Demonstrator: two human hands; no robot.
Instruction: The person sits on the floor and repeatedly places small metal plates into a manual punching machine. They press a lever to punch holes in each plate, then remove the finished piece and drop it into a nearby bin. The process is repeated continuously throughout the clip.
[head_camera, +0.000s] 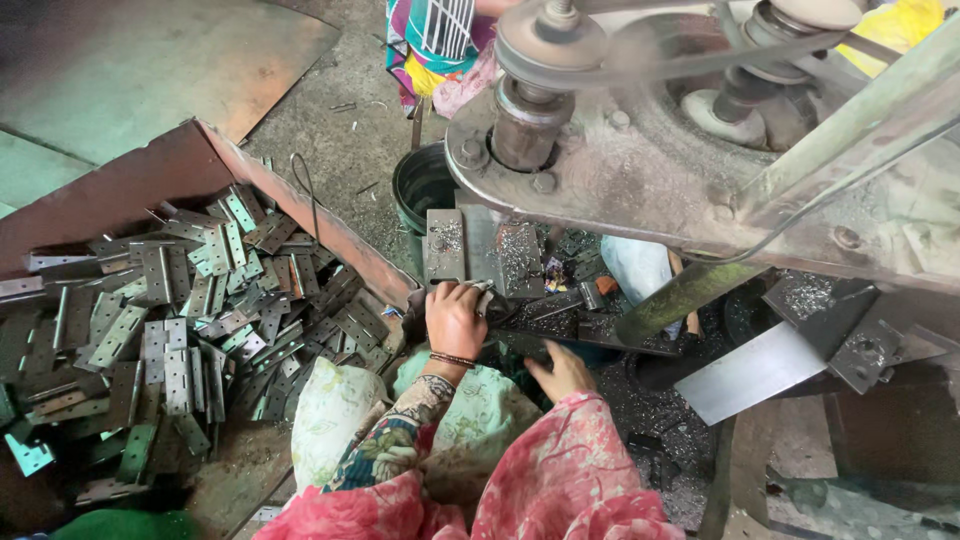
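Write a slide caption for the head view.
Left hand presses a hinge plate under a belt-driven machine.

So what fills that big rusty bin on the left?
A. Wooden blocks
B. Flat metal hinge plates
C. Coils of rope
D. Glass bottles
B: the rusty bin holds a heap of flat grey hinge plates with screw holes, piled loosely.

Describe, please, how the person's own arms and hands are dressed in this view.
Both hands are bare, without gloves. The left hand has a thin beaded bracelet at the wrist, and that arm wears a dark sleeve printed with flowers and patterned bands. The right hand emerges from a loose pink-red floral sleeve. No rings or watch are discernible.
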